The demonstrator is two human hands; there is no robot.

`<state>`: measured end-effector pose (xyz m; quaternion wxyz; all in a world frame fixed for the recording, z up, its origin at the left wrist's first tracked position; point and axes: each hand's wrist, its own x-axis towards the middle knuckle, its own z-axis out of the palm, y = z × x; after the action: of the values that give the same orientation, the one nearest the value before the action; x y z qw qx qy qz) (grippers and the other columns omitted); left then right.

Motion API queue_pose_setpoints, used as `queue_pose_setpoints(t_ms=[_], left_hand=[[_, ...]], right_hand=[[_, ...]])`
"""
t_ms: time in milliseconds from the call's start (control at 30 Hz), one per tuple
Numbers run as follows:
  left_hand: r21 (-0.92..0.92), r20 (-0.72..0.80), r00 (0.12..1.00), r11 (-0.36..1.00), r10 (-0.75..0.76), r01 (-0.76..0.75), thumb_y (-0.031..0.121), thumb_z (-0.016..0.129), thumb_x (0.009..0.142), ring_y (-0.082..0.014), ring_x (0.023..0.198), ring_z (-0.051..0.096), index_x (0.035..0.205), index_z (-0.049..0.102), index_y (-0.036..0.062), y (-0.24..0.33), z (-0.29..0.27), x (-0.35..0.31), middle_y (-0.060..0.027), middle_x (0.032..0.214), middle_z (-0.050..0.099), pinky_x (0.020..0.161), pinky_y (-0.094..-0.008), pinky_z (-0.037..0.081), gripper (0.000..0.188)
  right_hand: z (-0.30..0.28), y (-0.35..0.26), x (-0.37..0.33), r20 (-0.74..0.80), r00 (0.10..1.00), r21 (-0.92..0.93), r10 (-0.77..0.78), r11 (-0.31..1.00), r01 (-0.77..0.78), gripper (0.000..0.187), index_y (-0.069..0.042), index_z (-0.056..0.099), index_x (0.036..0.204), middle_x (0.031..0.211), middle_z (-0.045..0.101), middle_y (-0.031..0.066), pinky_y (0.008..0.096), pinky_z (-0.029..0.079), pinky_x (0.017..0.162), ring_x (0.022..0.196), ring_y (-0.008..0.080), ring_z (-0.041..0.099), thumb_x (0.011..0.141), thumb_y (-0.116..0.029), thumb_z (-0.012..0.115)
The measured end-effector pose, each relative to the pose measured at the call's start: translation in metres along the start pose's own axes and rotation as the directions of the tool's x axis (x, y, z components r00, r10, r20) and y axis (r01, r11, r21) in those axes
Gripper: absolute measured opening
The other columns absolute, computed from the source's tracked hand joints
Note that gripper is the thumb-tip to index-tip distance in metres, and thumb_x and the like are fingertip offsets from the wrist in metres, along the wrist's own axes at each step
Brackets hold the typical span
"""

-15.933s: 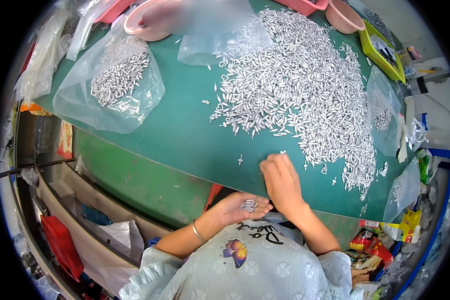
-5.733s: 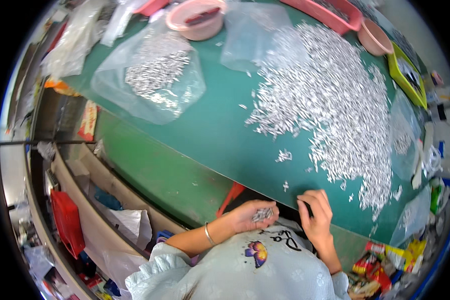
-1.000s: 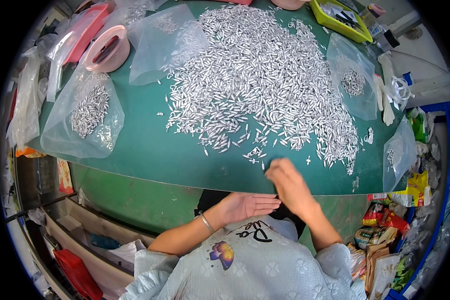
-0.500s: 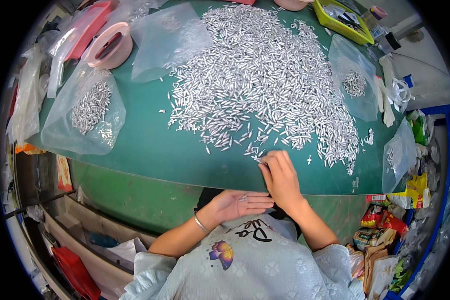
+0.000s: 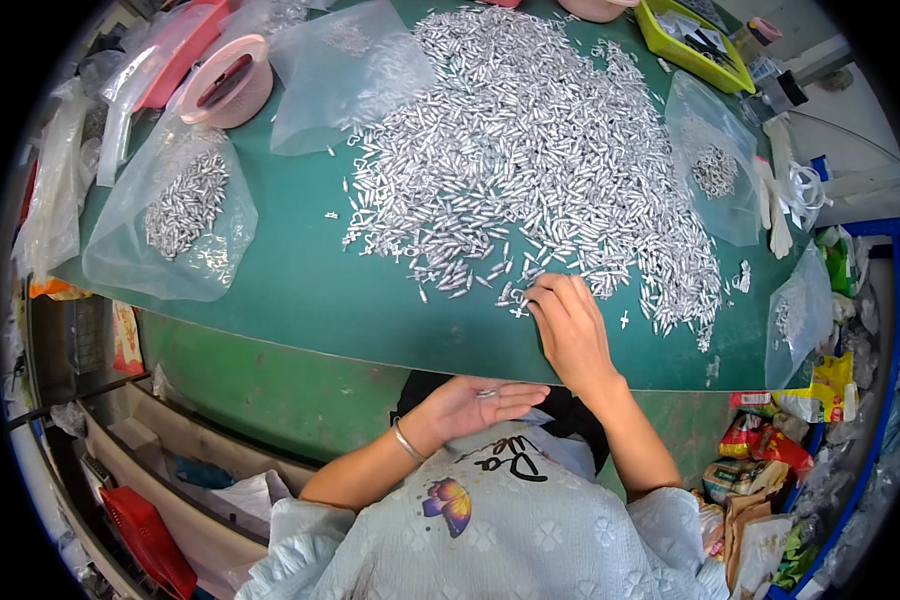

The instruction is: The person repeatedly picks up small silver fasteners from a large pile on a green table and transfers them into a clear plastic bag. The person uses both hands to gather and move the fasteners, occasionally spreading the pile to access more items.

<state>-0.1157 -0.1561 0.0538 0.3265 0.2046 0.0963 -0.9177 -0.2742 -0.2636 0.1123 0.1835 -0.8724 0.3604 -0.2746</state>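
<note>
A broad heap of small silver metal pieces (image 5: 530, 130) covers the middle of the green table; most are spindle-shaped, with a few hearts and crosses among them. My right hand (image 5: 573, 330) is at the heap's near edge, fingers bent down and thumb close to the index finger beside a few loose pieces (image 5: 515, 298). Whatever its fingertips pinch is hidden. Below the table's front edge, my left hand (image 5: 475, 405) lies palm up with its fingers stretched out. A small silver piece (image 5: 487, 393) rests on that palm. A lone cross (image 5: 624, 319) sits right of my right hand.
Clear plastic bags with silver pieces lie at left (image 5: 185, 220) and right (image 5: 715, 170). Pink basins (image 5: 228, 85) stand at the far left, a yellow-green tray (image 5: 695, 45) of tools at the far right. The table's front edge (image 5: 370, 363) runs just beyond my left hand.
My right hand has moved slightly forward along the heap's near edge, its fingers still bent. My left hand stays palm up, its fingers a little more curled. The view has shifted slightly.
</note>
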Motion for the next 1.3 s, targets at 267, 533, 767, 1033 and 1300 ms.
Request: queue_pose_setpoints(t_ms=[267,533,767,1033,1300], left_hand=[[-0.236,0.221,0.975,0.971,0.016,0.037,0.015,0.043,0.1,-0.0338,0.127,0.052,0.13,0.044,-0.0149,-0.012,-0.019,0.009,-0.0276,0.134,0.052,0.109,-0.0424,0.043,0.043],[-0.32,0.323,0.946,0.943,0.021,0.089,0.015,0.044,0.101,-0.0314,0.117,0.06,0.128,0.047,-0.0139,-0.018,-0.04,0.024,-0.0263,0.131,0.055,0.102,-0.0425,0.049,0.04],[-0.283,0.215,0.977,0.957,-0.007,0.069,0.023,0.039,0.103,-0.0341,0.118,0.059,0.133,0.044,-0.013,-0.01,-0.013,0.015,-0.0273,0.133,0.053,0.106,-0.045,0.045,0.047],[-0.251,0.234,0.968,0.968,0.092,-0.031,0.013,0.046,0.1,-0.0232,0.1,0.067,0.121,0.054,-0.0075,-0.021,-0.04,0.025,-0.0205,0.113,0.064,0.081,-0.0284,0.057,0.031],[-0.144,0.146,0.989,0.99,0.022,-0.001,0.017,0.047,0.1,-0.0271,0.112,0.063,0.131,0.049,-0.0083,-0.016,-0.028,0.018,-0.0258,0.128,0.057,0.09,-0.0319,0.054,0.04]], right_hand=[[-0.023,-0.023,-0.036,0.285,0.958,0.048,-0.028,0.999,0.015,0.015,-0.002,0.06,0.091,0.091,0.054,0.0115,0.0393,0.043,0.074,0.084,0.0309,0.052,0.08,-0.006,0.069],[-0.015,0.007,0.008,-0.033,0.991,-0.214,0.129,0.968,-0.133,0.021,-0.001,0.06,0.1,0.105,0.056,0.0125,0.0416,0.043,0.077,0.091,0.0318,0.053,0.081,-0.004,0.068],[-0.021,-0.017,-0.038,0.226,0.974,0.084,-0.023,0.996,0.004,0.02,0.0,0.061,0.097,0.104,0.056,0.0133,0.0403,0.045,0.079,0.091,0.0306,0.054,0.078,-0.005,0.066],[-0.016,0.006,0.026,0.084,0.995,-0.19,0.062,0.981,-0.045,0.04,-0.004,0.056,0.127,0.136,0.05,0.0151,0.0486,0.035,0.101,0.127,0.0361,0.043,0.087,-0.009,0.063],[-0.018,-0.013,-0.019,0.283,0.943,-0.221,0.176,0.969,-0.114,0.048,-0.004,0.052,0.134,0.148,0.039,0.0151,0.0538,0.026,0.113,0.14,0.036,0.032,0.088,-0.01,0.062]])
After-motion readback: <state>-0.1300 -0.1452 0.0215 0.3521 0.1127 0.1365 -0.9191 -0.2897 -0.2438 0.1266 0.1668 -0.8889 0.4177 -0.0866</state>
